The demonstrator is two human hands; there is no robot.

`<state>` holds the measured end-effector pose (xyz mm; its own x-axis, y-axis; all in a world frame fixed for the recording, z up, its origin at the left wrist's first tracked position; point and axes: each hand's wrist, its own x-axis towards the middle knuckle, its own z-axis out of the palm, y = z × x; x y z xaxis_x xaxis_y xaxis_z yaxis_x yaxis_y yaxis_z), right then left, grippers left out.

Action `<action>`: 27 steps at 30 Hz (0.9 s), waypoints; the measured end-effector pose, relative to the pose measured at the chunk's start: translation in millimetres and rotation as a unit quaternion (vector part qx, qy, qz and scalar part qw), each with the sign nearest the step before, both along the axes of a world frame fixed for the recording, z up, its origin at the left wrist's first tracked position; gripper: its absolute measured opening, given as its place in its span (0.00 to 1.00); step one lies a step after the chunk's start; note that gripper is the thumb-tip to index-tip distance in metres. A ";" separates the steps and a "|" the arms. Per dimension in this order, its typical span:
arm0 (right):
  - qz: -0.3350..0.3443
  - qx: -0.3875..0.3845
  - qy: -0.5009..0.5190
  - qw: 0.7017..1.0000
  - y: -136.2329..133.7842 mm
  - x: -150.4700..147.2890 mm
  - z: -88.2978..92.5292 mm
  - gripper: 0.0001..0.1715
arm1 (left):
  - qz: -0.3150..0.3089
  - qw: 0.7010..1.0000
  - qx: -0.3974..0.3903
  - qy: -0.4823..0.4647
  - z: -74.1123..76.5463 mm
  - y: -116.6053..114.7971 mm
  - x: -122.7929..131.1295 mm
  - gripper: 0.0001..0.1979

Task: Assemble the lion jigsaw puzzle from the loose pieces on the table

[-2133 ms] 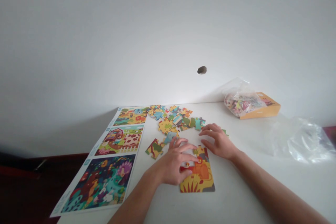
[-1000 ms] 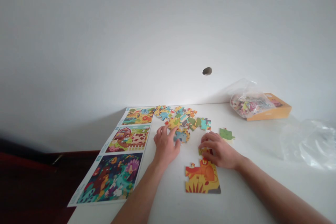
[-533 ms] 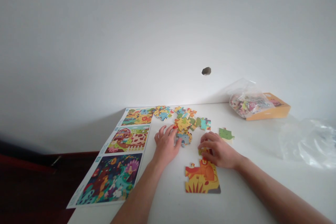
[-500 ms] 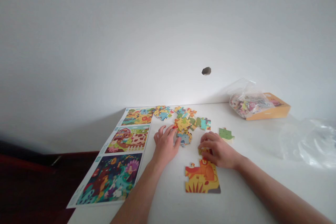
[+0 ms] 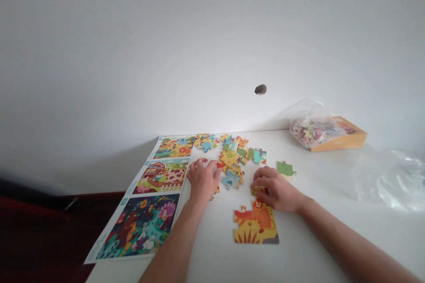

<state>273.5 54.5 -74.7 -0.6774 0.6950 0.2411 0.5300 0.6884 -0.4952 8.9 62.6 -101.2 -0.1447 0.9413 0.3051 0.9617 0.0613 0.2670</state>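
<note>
step: sorting loose pieces (image 5: 232,159)
left hand (image 5: 202,180): curled, pinching red-edged piece (image 5: 220,165)
right hand (image 5: 276,189): pressing piece onto lion section (image 5: 255,226)
next: judged, match tabs carefully

Left hand (image 5: 202,181) grips a puzzle piece (image 5: 216,191); right hand (image 5: 275,189) presses the assembled puzzle (image 5: 255,226).

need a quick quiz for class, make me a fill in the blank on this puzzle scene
1. The reference sheet shows ___ pictures.
2. The assembled lion section lies nearest the ___ hand.
3. The lone green piece lies to the ___ of the loose pile.
4. The bag of pieces rests on an ___ box.

Answers: three; right; right; orange
</note>
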 end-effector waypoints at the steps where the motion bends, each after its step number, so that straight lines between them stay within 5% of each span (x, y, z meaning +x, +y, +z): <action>1: 0.001 0.001 0.000 1.000 0.0 0.2 -0.3 0.10 | -0.001 1.000 0.002 -0.005 0.2 0.3 0.1 0.12; 11: 0.003 0.004 0.010 1.000 1.0 0.6 -2.7 0.09 | -0.027 0.997 0.030 -0.067 -1.6 3.5 -1.5 0.07; 23: 0.006 0.002 0.009 1.000 0.0 0.6 -1.6 0.10 | -0.018 0.964 0.167 -0.208 1.0 11.7 -15.3 0.04; 27: 0.006 0.009 0.020 1.000 -1.1 0.3 -2.5 0.11 | 0.003 0.916 0.204 -0.346 11.5 9.0 -11.9 0.09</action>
<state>273.8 53.4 -77.2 -0.6750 0.6825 0.2804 0.5020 0.7032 -0.5035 -3.1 71.6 -89.7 -0.4409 0.7683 0.4641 0.5529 -0.1748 0.8147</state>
